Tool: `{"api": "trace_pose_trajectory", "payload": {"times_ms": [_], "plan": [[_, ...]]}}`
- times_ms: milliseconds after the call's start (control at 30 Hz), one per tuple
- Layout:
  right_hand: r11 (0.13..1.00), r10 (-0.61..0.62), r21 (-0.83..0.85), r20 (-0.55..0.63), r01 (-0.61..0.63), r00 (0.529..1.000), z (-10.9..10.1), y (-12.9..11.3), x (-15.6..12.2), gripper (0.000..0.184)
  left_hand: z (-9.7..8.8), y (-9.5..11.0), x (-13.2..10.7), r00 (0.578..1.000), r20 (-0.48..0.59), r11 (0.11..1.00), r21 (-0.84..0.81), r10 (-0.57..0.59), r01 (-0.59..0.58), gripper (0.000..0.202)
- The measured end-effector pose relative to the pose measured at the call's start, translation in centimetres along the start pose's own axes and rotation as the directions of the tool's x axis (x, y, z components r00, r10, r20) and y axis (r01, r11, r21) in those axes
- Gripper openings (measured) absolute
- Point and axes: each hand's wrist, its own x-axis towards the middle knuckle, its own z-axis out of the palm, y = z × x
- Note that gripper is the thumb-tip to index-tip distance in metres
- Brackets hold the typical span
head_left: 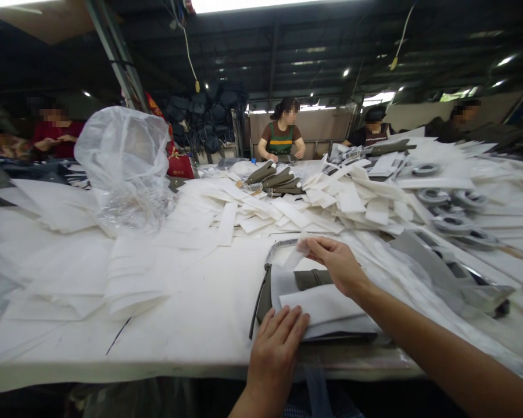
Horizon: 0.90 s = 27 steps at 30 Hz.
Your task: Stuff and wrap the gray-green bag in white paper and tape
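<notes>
Two hands are working at one olive bag (311,279), which is lying at the near edge of the white-topped table (196,319). Taking the bag as landmark.

Left hand (276,345): resting palm-down on the bag's near left corner, fingers extended and slightly parted, reaching onto a white folded sheet (331,303). It is pressing flat, not visibly gripping anything (thumb is hiding, can't tell where it's sitting).

Right hand (335,264): hovering over the bag's far side, thumb and fingertips closing in a pinch on a translucent strip (295,257). Strip is hanging down toward the bag, just beside its film-wrapped handle (269,253).

White folded sheet is lying across the bag, covering most of its near part; an olive panel is showing just beyond it. Dark cord (255,305) is running down the bag's left side.

Left of the bag, loose white sheets (65,273) are fanning out, with a crumpled clear plastic bag (124,157) standing behind them. Beyond the bag, short white pieces (287,212) are heaping up, and olive items (281,181) are lying on top. Right of it, grey wrapped rings (451,222) are sitting among more white material.

Far beyond the bag, a co-worker in a striped top (281,138) is facing the table and turning their head aside.
</notes>
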Motion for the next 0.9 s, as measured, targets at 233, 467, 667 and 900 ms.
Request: {"api": "trace_pose_trajectory", "payload": {"times_ms": [233, 467, 667, 900], "plan": [[0.984, 0.118, 0.149, -0.137, -0.098, 0.983, -1.0, 0.4, 1.8, 0.041, -0.1, 0.0, 0.1, 0.999, -0.041, 1.000, -0.017, 0.006, -0.006, 0.058], [0.980, -0.073, -0.164, 0.224, 0.112, 0.972, 2.8, -1.1, -2.3, 0.031, 0.3, -0.1, -0.1, 0.999, -0.054, 1.000, -0.005, 0.001, -0.001, 0.038], [0.894, -0.147, -0.306, 0.487, 0.326, 0.861, 3.3, 1.1, -6.6, 0.022, 0.5, 0.1, 0.0, 0.992, -0.125, 0.998, -0.063, -0.020, 0.012, 0.035], [0.787, -0.309, -0.276, 0.598, 0.551, 0.740, 0.8, 3.8, -9.7, 0.021, 0.7, -0.1, -0.2, 0.990, -0.130, 0.992, -0.117, -0.052, 0.037, 0.033]]}}
